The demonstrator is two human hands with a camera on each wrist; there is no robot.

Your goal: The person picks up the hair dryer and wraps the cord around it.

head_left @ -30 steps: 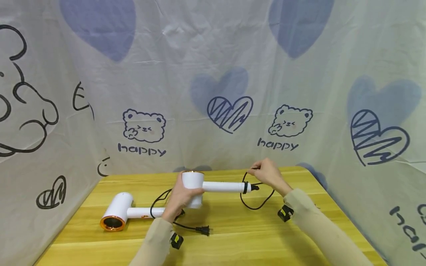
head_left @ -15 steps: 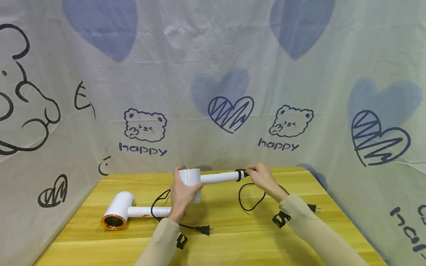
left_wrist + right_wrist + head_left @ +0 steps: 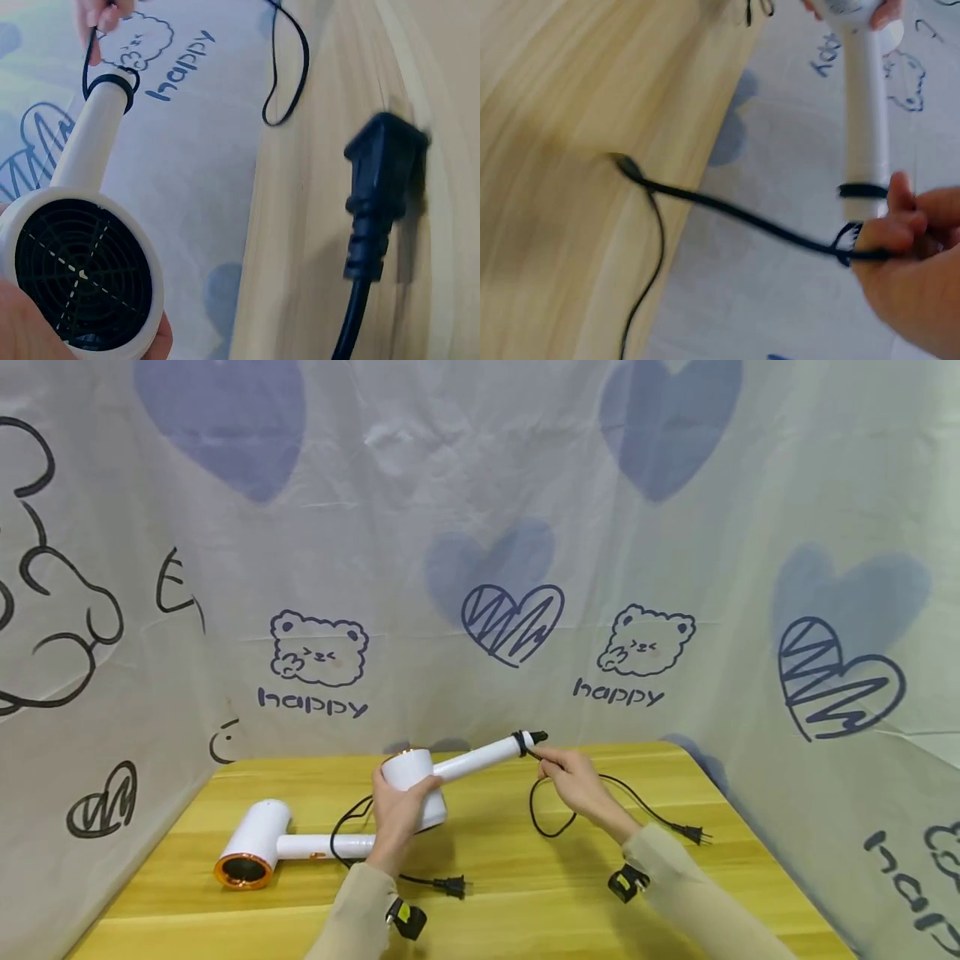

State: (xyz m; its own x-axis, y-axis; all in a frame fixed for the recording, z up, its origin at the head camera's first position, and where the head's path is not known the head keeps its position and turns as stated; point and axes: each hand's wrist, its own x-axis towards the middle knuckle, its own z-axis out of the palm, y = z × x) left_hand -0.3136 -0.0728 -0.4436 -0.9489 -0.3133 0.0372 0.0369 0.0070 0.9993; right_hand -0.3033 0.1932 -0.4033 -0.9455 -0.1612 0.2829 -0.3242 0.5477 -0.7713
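Before a pale sheet [image 3: 420,485] printed with hearts and bears, a person's hands meet above a wooden table [image 3: 555,910]. The left hand [image 3: 399,814] curls its fingers and thumb round the barrel of a white hair dryer [image 3: 459,767], whose handle [image 3: 865,112] slants up toward the right fingers. The right hand [image 3: 579,785] pinches the black cord [image 3: 742,217] just beside the handle's end. Left of the left fingers lies a second hair dryer [image 3: 258,837].

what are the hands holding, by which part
The left hand grips the raised hair dryer by its head; the right hand pinches its black cord near the handle end.
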